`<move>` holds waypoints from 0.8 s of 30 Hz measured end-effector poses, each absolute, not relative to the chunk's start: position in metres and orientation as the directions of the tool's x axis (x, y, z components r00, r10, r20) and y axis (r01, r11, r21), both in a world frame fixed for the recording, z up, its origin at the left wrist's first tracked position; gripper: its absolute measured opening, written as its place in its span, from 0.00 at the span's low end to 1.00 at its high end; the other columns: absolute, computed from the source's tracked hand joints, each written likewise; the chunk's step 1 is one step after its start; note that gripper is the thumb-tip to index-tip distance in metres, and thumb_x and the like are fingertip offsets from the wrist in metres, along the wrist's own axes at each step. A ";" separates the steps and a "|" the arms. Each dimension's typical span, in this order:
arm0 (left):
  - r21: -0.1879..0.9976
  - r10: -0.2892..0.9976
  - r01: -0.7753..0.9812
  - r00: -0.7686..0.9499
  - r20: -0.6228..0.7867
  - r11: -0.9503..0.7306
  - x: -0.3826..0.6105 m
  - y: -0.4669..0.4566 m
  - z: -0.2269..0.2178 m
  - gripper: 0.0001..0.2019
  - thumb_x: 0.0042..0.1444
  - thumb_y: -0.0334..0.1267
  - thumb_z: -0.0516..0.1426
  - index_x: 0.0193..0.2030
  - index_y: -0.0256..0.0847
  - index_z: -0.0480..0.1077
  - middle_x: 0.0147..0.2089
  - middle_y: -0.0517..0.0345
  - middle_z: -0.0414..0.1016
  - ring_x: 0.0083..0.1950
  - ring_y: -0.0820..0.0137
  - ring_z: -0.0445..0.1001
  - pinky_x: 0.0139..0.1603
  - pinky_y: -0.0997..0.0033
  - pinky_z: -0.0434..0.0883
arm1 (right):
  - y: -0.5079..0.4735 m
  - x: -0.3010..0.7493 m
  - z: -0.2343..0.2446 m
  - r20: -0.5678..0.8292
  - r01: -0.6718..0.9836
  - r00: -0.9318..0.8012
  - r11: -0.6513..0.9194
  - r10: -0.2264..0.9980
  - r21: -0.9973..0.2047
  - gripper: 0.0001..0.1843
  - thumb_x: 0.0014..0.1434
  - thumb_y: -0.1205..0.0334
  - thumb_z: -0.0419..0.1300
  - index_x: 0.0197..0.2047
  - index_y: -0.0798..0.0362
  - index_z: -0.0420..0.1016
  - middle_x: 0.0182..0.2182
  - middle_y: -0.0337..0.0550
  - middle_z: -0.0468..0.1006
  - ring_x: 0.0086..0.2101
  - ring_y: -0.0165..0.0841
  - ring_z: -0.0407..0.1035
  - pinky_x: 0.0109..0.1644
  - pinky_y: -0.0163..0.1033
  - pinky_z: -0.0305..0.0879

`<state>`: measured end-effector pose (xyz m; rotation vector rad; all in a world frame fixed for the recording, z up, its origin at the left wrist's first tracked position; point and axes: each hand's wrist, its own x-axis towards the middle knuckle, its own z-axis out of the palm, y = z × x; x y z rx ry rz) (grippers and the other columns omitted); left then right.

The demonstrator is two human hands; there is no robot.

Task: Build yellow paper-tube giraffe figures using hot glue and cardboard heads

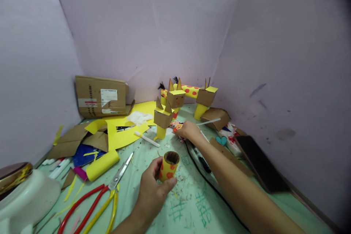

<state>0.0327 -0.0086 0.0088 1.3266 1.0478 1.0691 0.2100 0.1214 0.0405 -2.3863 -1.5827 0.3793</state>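
My left hand (155, 182) is wrapped around a short cardboard tube (168, 170) covered in yellow with orange spots; its hollow end faces up. Further forward, my right hand (189, 131) is closed at a small colourful patterned object (177, 125), mostly hidden by the fingers. A black cord (203, 175) runs out from under that hand. Just left of it stands a yellow tube figure with a cardboard box head (163, 119) and pointed ears. Behind are a second box-headed figure (176, 98) and a spotted giraffe-like one (207, 97).
Large scissors (116, 177) with red and yellow handles lie at left, beside a yellow paper roll (102, 165). A white marker (147, 139), yellow sheets (123, 135) and a cardboard box (101, 97) lie beyond. A dark phone-like slab (260, 162) leans at right. Walls enclose the table.
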 end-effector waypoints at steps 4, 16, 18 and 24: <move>1.000 0.975 0.008 0.223 0.022 -0.024 0.033 -0.009 0.009 0.23 0.39 0.37 0.61 0.45 0.35 0.67 0.42 0.50 0.76 0.44 0.61 0.72 0.46 0.66 0.69 | 0.129 0.216 0.042 -0.183 0.799 0.344 -0.389 0.921 -0.459 0.21 0.46 0.44 0.57 0.26 0.55 0.76 0.25 0.48 0.79 0.26 0.38 0.73 0.26 0.36 0.66; 0.991 0.987 0.115 0.157 0.044 -0.062 0.031 -0.008 0.011 0.22 0.40 0.34 0.60 0.45 0.36 0.67 0.44 0.51 0.76 0.45 0.61 0.72 0.48 0.64 0.68 | 0.046 0.239 0.055 0.056 0.582 0.410 -0.213 0.910 -0.785 0.19 0.51 0.58 0.55 0.45 0.58 0.64 0.32 0.46 0.74 0.20 0.29 0.68 0.23 0.34 0.67; 0.978 0.992 0.191 0.107 0.064 -0.084 0.029 -0.006 0.014 0.21 0.40 0.31 0.59 0.45 0.38 0.67 0.44 0.53 0.76 0.45 0.61 0.72 0.49 0.64 0.67 | 0.022 0.241 0.049 0.091 0.374 0.387 -0.066 0.918 -0.925 0.18 0.49 0.55 0.57 0.41 0.56 0.65 0.29 0.42 0.72 0.21 0.29 0.66 0.24 0.36 0.69; 0.950 0.989 0.277 0.046 0.139 -0.146 0.022 0.004 0.016 0.20 0.40 0.29 0.57 0.45 0.39 0.68 0.44 0.54 0.76 0.47 0.61 0.71 0.51 0.62 0.65 | -0.018 0.240 0.035 0.048 0.026 0.224 0.043 0.974 -0.999 0.19 0.47 0.51 0.63 0.37 0.53 0.67 0.23 0.36 0.70 0.19 0.26 0.60 0.19 0.31 0.56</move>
